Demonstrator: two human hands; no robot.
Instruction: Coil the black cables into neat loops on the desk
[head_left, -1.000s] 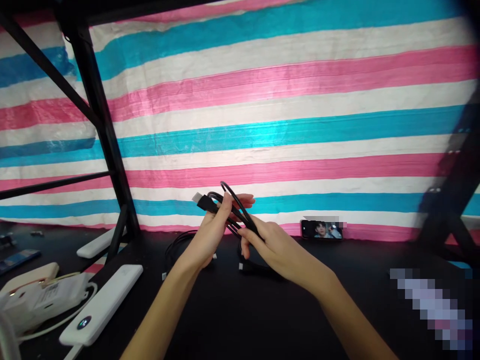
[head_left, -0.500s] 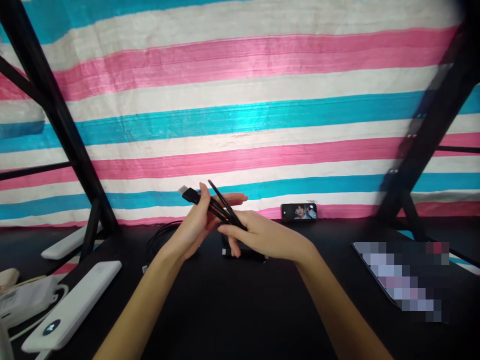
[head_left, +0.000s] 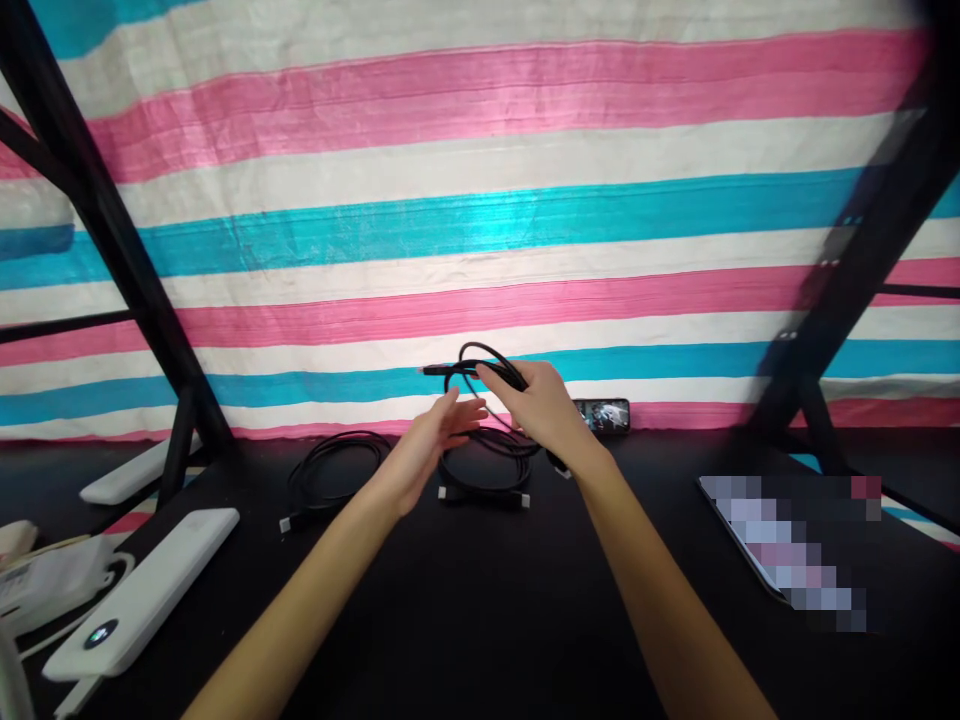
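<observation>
My right hand (head_left: 545, 407) grips a coiled black cable (head_left: 480, 362) and holds it above the black tabletop (head_left: 480, 600), with one plug end sticking out to the left. My left hand (head_left: 427, 447) is just below and left of the coil, fingers spread, holding nothing. Under both hands lies a second coiled black cable (head_left: 484, 478) with white-tipped plugs. A third coiled black cable (head_left: 330, 475) lies to the left of it.
A white power bank (head_left: 142, 600) with a lit indicator lies at the left, with another white bar (head_left: 127, 472) behind it. A phone (head_left: 604, 414) leans against the striped tarp. Black frame posts (head_left: 112, 240) stand at both sides. A blurred flat object (head_left: 795, 540) lies at the right.
My left hand has let go of the cable and opened. My right hand has carried the coil up and away over the cables lying on the table. The view has shifted slightly right.
</observation>
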